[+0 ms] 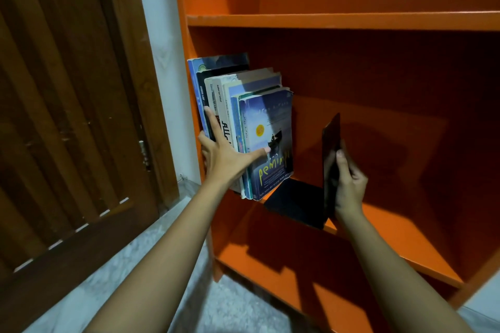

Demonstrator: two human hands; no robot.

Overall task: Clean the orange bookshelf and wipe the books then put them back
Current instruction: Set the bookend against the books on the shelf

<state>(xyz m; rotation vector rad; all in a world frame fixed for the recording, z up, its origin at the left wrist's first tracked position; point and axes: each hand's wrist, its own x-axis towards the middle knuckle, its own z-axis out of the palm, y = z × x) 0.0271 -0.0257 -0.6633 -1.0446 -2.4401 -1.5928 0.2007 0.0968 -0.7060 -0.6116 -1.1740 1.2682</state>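
Several books (243,105) stand upright at the left end of the middle shelf of the orange bookshelf (351,20). The rightmost one is a dark blue book (273,121) with yellow lettering. My left hand (224,155) spreads across the spines, fingers straight, thumb on the blue cover. To their right, a black L-shaped bookend (296,201) has its base on the shelf beside the blue book. My right hand (347,181) grips its upright plate.
A dark wooden door (67,116) fills the left side, with a strip of white wall (165,67) between it and the bookshelf. Pale stone floor (151,265) lies below. The upper shelf and the lower shelf (311,273) hold nothing visible.
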